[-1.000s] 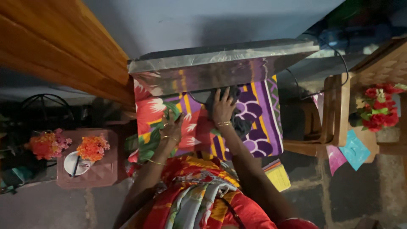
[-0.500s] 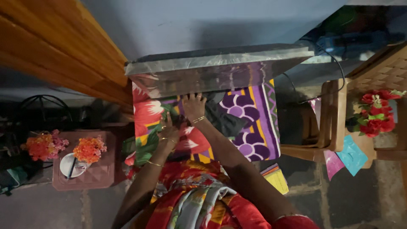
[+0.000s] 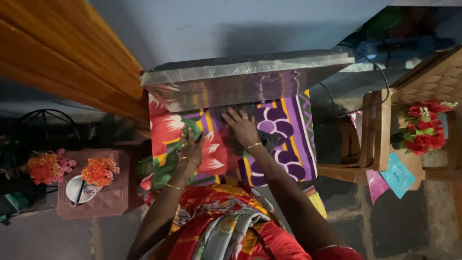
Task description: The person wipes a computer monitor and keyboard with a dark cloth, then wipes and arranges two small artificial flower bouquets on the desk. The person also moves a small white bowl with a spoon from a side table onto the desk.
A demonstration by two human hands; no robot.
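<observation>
A bright cloth with red flowers and purple patterns covers a low surface in front of me. On it lies a dark garment. My right hand is spread flat on the garment, fingers apart, just below a shiny metal-faced slab. My left hand rests on the cloth's red and green flower part, fingers curled against the fabric. Both wrists wear thin bangles.
A wooden door or plank rises at the left. A small brown stool holds orange flowers and a white bowl. A wooden chair with red flowers stands right; a cable hangs there.
My right hand slid left along the slab's edge over the dark garment, then back to the right and a little toward me. My left hand stayed on the cloth.
</observation>
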